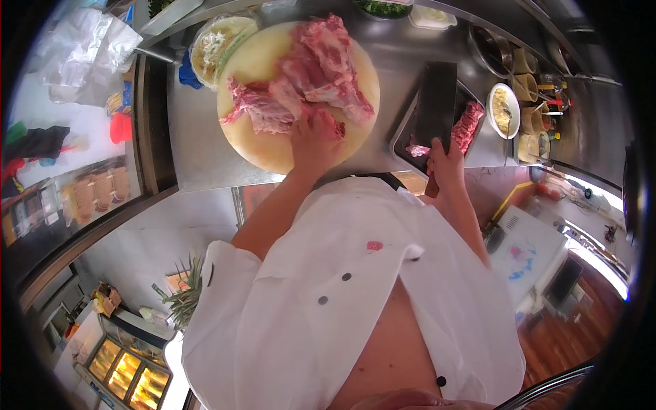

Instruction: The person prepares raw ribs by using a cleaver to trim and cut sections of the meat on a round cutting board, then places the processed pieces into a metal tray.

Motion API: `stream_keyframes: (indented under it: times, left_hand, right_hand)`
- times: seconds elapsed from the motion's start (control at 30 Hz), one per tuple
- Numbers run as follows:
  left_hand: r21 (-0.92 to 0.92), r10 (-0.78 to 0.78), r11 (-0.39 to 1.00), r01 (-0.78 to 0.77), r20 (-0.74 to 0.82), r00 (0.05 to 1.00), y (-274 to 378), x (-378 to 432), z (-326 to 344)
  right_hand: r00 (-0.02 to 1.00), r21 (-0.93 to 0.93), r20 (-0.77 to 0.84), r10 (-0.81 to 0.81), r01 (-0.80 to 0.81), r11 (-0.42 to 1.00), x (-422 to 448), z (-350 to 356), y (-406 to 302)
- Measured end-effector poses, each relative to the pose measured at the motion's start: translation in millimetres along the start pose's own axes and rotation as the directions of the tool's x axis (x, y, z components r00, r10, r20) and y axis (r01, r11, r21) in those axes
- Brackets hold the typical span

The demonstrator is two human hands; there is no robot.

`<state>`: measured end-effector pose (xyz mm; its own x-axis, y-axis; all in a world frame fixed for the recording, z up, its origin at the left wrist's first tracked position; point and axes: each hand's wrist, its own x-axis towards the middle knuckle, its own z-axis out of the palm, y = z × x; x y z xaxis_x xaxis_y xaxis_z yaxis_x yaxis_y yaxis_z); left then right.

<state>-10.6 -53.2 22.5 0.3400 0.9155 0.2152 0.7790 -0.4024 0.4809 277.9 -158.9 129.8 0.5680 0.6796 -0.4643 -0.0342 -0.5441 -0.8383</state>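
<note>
My left hand [316, 138] grips the near edge of a large piece of raw, bone-in meat [328, 66]. The meat lies across a round, pale cutting board [251, 146]; its pieces seem joined, though my hand hides part of them. In my right hand [447, 160] is a cleaver [438, 102] with a broad dark blade and a wooden handle. The blade is off to the right of the board, above a dark rectangular tray [402, 136]. A strip of red raw meat [467, 125] and a smaller piece [417, 150] show in that tray, partly covered by the blade.
All this rests on a stainless-steel counter [197, 154]. Touching the board's left side is a plastic-wrapped bowl [210, 48], beside a blue cloth [188, 72]. A white bowl of yellowish paste with a spoon [499, 110] stands right of the tray, near several seasoning containers [530, 120].
</note>
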Motion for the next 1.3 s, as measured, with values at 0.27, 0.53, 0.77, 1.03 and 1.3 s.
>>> stream_keyframes:
  times: [0.27,0.53,0.77,1.03,1.3]
  left_hand:
    - [0.088,-0.105,0.989,0.116,-0.115,0.988,-5,22,42]
    - [-0.909,-0.273,0.097,0.406,0.368,0.889,-106,16,-17]
    - [-0.9,-0.402,-0.32,0.298,0.413,0.817,-61,57,-140]
    - [-0.966,-0.513,-0.257,0.029,0.162,0.843,27,107,-228]
    - [-0.782,-0.84,-0.028,0.623,0.356,0.409,-110,-54,-113]
  right_hand:
    - [1.0,0.053,-0.012,0.017,-0.016,0.998,5,-21,24]
    - [1.0,0.025,0.002,-0.014,0.014,1.0,43,-82,50]
    - [0.995,0.019,0.069,-0.068,0.067,0.998,71,-131,44]
    - [0.992,0.044,0.106,-0.062,0.057,0.997,90,-153,38]
    - [0.993,-0.001,0.097,-0.073,0.074,0.997,89,-142,24]
